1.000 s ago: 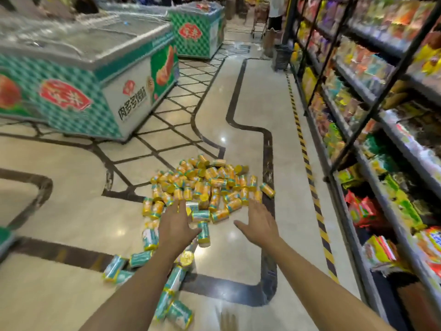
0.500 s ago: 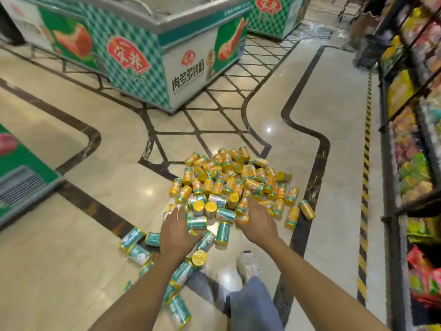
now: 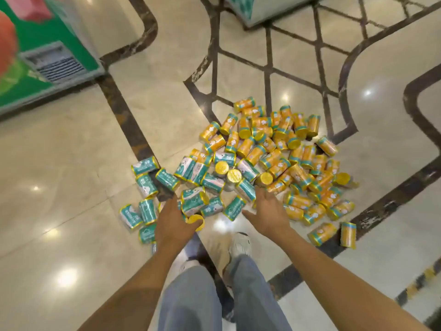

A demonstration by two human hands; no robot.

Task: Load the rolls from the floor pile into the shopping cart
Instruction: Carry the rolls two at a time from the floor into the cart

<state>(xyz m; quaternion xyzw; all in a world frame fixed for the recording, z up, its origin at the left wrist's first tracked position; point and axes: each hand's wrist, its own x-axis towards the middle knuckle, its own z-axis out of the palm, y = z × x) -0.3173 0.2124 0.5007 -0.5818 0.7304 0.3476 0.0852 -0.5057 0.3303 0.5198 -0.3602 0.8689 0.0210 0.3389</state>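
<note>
Pickup stage: our right hand [image 3: 265,215] hovered open at the rolls [image 3: 274,158] just ahead; whether our left hand [image 3: 175,223] gripped one we couldn't tell. Next, we judged: a firm grasp.

Head view, steeply down, floor [image 3: 71,163] near.

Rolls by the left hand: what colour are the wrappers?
The rolls are teal and white with yellow ends; the head view shows it.

A green freezer cabinet [image 3: 35,68] stands far left, another's white corner [image 3: 250,10] farther off; striped floor tape [image 3: 420,283] near right.
</note>
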